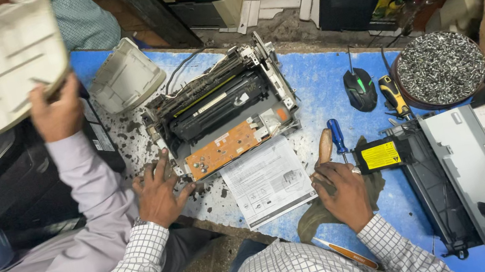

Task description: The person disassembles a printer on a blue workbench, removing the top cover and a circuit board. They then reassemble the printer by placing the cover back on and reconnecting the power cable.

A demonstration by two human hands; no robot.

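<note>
A stripped printer (222, 116) with an orange circuit board (222, 149) lies on the blue table (318, 76). My left hand (159, 196) rests with fingers spread against the printer's near left corner and holds nothing. My right hand (342, 194) lies on a brown cloth (310, 220) and is closed around a wooden-handled tool (324, 145) that sticks out away from me. A blue-handled screwdriver (336, 134) lies just right of that handle. A printed sheet (267, 181) lies between my hands.
At the left, another person's hand (55, 112) in a lilac sleeve holds up a white panel (3, 62). A white cover (125, 78), a black mouse (360, 89), a yellow-black tool (394, 96), a bowl of screws (440, 68) and a grey printer body (482, 173) surround the work area.
</note>
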